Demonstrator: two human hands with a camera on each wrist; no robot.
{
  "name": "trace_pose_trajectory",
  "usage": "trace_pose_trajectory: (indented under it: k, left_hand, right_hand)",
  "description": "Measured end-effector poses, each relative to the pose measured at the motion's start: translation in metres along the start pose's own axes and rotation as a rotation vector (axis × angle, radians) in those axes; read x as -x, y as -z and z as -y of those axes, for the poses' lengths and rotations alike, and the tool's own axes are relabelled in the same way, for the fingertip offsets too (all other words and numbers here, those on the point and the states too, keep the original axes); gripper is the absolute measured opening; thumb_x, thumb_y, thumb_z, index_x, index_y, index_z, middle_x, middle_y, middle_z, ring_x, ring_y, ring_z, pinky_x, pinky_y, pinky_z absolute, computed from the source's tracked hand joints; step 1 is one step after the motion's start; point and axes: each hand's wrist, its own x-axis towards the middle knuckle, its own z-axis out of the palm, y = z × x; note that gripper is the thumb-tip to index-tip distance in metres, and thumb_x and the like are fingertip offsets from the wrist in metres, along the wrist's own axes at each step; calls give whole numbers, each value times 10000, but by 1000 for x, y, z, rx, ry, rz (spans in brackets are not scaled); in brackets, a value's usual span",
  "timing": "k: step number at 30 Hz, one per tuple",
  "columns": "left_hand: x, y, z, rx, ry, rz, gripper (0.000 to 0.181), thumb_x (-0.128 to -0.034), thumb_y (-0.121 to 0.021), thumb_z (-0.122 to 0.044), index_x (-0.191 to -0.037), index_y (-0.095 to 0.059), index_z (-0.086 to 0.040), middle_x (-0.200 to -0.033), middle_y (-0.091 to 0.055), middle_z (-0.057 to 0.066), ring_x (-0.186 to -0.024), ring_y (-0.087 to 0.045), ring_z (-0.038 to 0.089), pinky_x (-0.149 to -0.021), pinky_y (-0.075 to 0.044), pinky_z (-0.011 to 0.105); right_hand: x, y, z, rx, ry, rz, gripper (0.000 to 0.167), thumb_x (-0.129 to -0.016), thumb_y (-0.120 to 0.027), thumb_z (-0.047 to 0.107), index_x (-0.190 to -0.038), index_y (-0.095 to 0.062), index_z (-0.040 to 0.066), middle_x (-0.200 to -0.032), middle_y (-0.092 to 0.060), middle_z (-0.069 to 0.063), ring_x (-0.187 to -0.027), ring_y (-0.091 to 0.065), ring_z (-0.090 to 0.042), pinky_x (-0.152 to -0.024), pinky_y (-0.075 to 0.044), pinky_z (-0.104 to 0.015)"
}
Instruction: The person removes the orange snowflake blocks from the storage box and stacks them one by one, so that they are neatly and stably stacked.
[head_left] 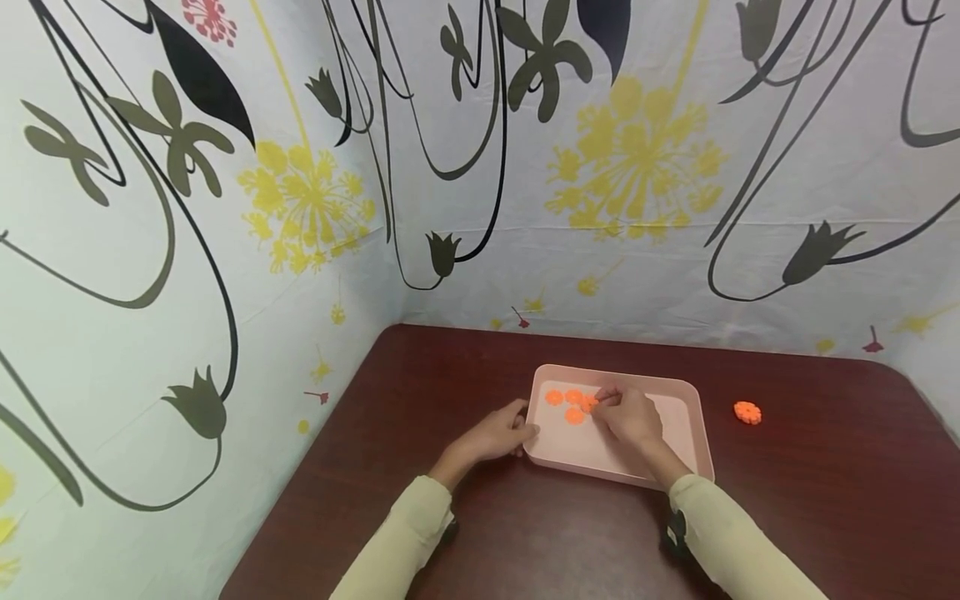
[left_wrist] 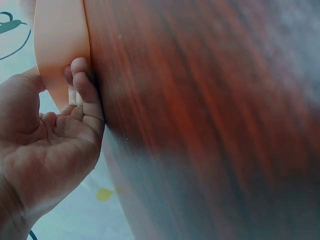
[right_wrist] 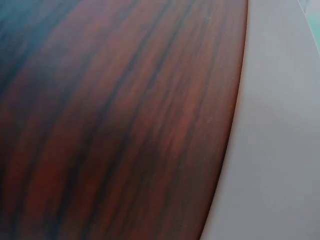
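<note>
Fingers of my left hand [head_left: 487, 435] grip the pink tray [head_left: 555, 442], seemingly to steady it; its orange flower-shaped discs [head_left: 574, 416] lie left of my right hand [head_left: 633, 419]; remotely, I can't tell whether its bent fingers pinch one.

Pink rectangular tray [head_left: 558, 437] on the dark-red wooden worktop [head_left: 555, 542], near the worktop's far edge.
Orange flower-shaped pieces [head_left: 573, 416] lie toward the tray's far left corner, left hand [head_left: 491, 432] at its left edge, right hand [head_left: 633, 417] over its middle; an orange scalloped disc [head_left: 747, 412] lies right of the tray.
</note>
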Motion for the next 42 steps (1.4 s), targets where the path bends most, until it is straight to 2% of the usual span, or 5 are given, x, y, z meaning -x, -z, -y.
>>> trace_pose_trajectory:
  k: [8, 16, 24, 30, 42]
  left_hand:
    - [-1, 1, 0, 0, 11, 12, 577, -1042, -653, -336, -1521, -459, -81, -762, -630, 18, -639, -590, 154, -615, -473, 278]
    - [0, 0, 1, -3, 5, 5, 549, -1040, -655, -335, -1497, -478, -89, -772, -629, 13, -642, -600, 153, -621, -480, 279]
    - [0, 0, 0, -10, 4, 6, 564, -1041, -651, -343, -1508, -470, -85, -768, -627, 16, -640, -598, 153, -619, -476, 279]
    - [0, 0, 0, -9, 4, 6, 558, -1043, -646, -349, -1505, -471, -91, -781, -635, 17, -647, -594, 155, -623, -480, 283]
    - [0, -1, 0, -12, 27, -5, 537, -1036, -655, -359, -1487, -486, -120, -773, -630, 13, -649, -588, 162, -627, -475, 286]
  right_hand:
    - [-1, 1, -2, -84, -34, 22, 196, -888, -715, 199, -1055, -739, 99, -864, -746, -31, -650, -637, -113, -601, -495, -282]
    - [2, 9, -1, -404, -147, 110, 267, -985, -652, 132, -1202, -642, -24, -878, -743, -79, -658, -713, -138, -598, -618, -318]
    - [12, 32, -2, -424, -25, 78, 375, -1040, -585, 119, -1411, -611, 67, -1091, -720, -182, -744, -727, -161, -647, -620, -322]
    - [18, 49, -12, -389, 67, 0, 323, -1050, -588, 93, -1354, -684, 38, -1014, -729, -266, -693, -757, -173, -634, -637, -349]
    - [29, 93, -31, -529, 90, 14, 548, -1032, -705, 227, -1479, -540, -45, -945, -752, 184, -830, -781, -106, -746, -651, -382]
